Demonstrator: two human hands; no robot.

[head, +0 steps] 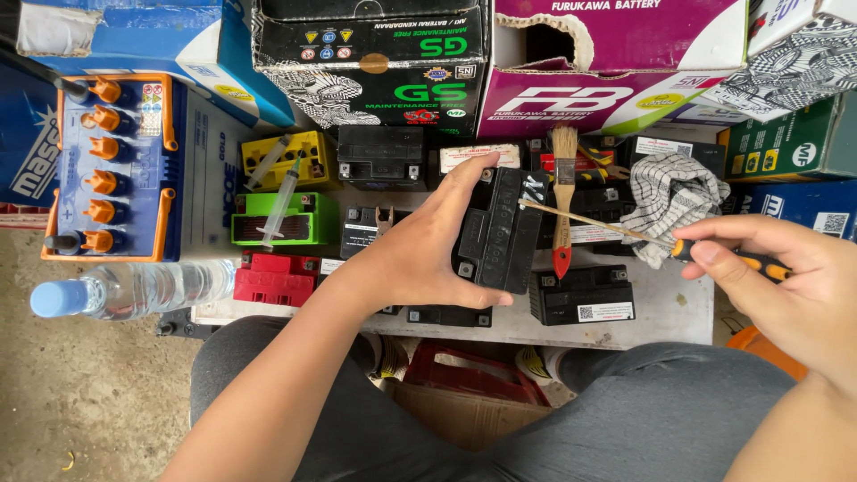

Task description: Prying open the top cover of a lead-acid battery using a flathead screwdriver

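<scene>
The black battery (498,230) sits tilted up near the middle of the surface (665,308), and your left hand (420,250) is clamped on it: your fingers (473,174) reach over its far top corner while your thumb (469,295) presses along its near edge. Your right hand (786,286) is closed around the orange and black handle of a screwdriver (625,230), whose thin shaft runs left across the surface so that its tip rests at the upper right corner of the black battery.

Just right of the battery a paintbrush (562,201) with a wooden handle and a red end lies pointing toward you, bristles toward the far edge. Under the screwdriver shaft a checked rag (669,192) is bunched up toward the right end of the surface. A smaller black battery (580,295) with a white label stands near the front edge, just below the red end of the brush.

To the left, a green battery (286,219) and a yellow battery (290,156) each carry a syringe (281,201) lying across them, and a red battery (277,278) sits at the front left corner. Beyond the left edge stands a large blue battery (116,170) with orange caps, and a clear water bottle (125,290) with a blue cap lies on its side in front of it. Cardboard boxes (375,62) are stacked along the far edge.
</scene>
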